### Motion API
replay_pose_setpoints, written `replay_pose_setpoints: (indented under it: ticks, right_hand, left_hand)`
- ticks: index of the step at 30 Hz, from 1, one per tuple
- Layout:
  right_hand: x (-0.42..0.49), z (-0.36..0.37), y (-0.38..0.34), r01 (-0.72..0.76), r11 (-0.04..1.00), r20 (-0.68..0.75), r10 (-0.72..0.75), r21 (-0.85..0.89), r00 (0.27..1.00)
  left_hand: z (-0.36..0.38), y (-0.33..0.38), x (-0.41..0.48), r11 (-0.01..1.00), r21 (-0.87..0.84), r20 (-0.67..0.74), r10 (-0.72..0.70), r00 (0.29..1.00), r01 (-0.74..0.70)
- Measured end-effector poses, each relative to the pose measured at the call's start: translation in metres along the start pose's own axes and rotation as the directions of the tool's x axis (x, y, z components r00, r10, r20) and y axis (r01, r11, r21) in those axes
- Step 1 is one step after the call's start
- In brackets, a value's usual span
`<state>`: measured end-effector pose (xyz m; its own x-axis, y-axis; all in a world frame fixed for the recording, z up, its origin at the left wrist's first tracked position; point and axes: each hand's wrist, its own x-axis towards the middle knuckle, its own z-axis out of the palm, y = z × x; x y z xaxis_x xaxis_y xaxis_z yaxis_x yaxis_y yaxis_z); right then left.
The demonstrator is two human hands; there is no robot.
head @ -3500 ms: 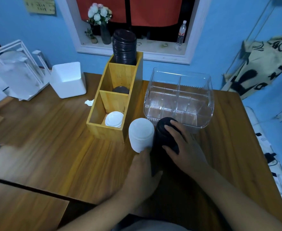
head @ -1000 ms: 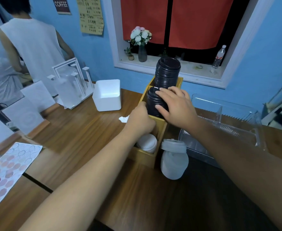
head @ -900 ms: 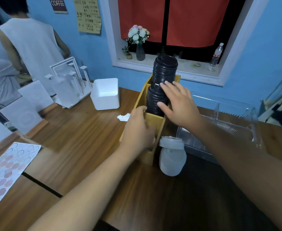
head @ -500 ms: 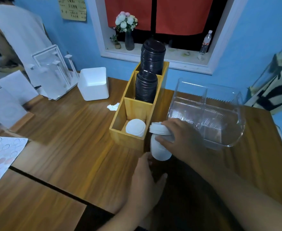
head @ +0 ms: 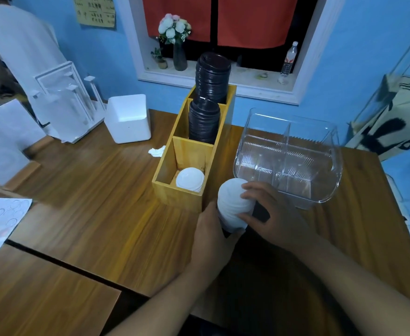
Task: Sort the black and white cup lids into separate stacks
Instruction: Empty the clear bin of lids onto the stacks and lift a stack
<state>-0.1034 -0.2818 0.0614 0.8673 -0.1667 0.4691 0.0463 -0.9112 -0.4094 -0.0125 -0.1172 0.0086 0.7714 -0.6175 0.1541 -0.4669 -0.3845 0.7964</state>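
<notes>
**A:** Where are the white ones?

**B:** The tall stack of white plastic cup lids (head: 234,204) stands upright between both grips, over the brown wooden surface (head: 102,202). The left grip (head: 211,236) wraps around its near, lower side. The right grip (head: 276,221) closes thumb and fingers on its upper part. Both are grasping the stack.

**A:** Why both hands?

**B:** I'd say it's because nested lids slide apart easily. One hold low and one high should keep the column together for a lift.

**A:** Where should it go?

**B:** The yellow wooden three-compartment organiser (head: 177,197) sits just beyond the left grip. Its nearest compartment holds a few white lids (head: 189,179), so that looks like the white place. The middle compartment, farther from the grips, carries a stack of black lids (head: 204,122), and the farthest holds a taller black stack (head: 212,77).

**A:** Is any black left to sort?

**B:** Something dark shows under the white stack beside the right grip's thumb. It could be black lids or only shadow, and I cannot tell which.

**A:** And the clear plastic bin (head: 288,161)?

**B:** It sits just beyond the right grip, so a lift is best taken up and to the left, away from its wall.
</notes>
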Motion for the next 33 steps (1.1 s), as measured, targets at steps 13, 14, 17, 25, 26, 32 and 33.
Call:
replay_pose_setpoints:
  ticks: [13,14,17,25,26,32,33]
  right_hand:
    - [-0.018,0.027,-0.012,-0.075,0.981,-0.135,0.051,-0.181,0.99]
    - [-0.023,0.029,-0.01,-0.063,0.978,-0.138,0.036,-0.196,0.99]
    - [-0.03,0.028,-0.007,-0.067,0.984,-0.133,0.044,-0.168,0.99]
    - [-0.023,0.018,-0.03,0.006,0.998,-0.171,-0.017,-0.064,0.985]
    - [-0.018,0.015,-0.036,0.034,0.997,-0.184,-0.046,-0.067,0.982]
    - [0.047,-0.009,-0.068,0.19,0.982,-0.231,-0.185,-0.001,0.955]
    - [0.061,-0.01,-0.072,0.198,0.98,-0.242,-0.187,0.021,0.952]
  left_hand:
    - [-0.003,-0.011,0.013,0.982,0.129,0.115,0.123,0.986,-0.137]
    - [-0.002,-0.011,0.013,0.978,0.14,0.116,0.137,0.984,-0.153]
    - [-0.006,-0.011,0.012,0.962,0.199,0.138,0.16,0.977,-0.186]
    - [-0.033,-0.003,-0.011,0.959,0.22,0.111,0.155,0.982,-0.177]
    - [-0.042,0.001,-0.013,0.965,0.199,0.088,0.157,0.984,-0.172]
    - [-0.104,0.029,0.002,0.979,0.097,-0.025,0.184,0.983,-0.18]
    - [-0.114,0.032,0.009,0.978,0.11,-0.032,0.182,0.983,-0.177]
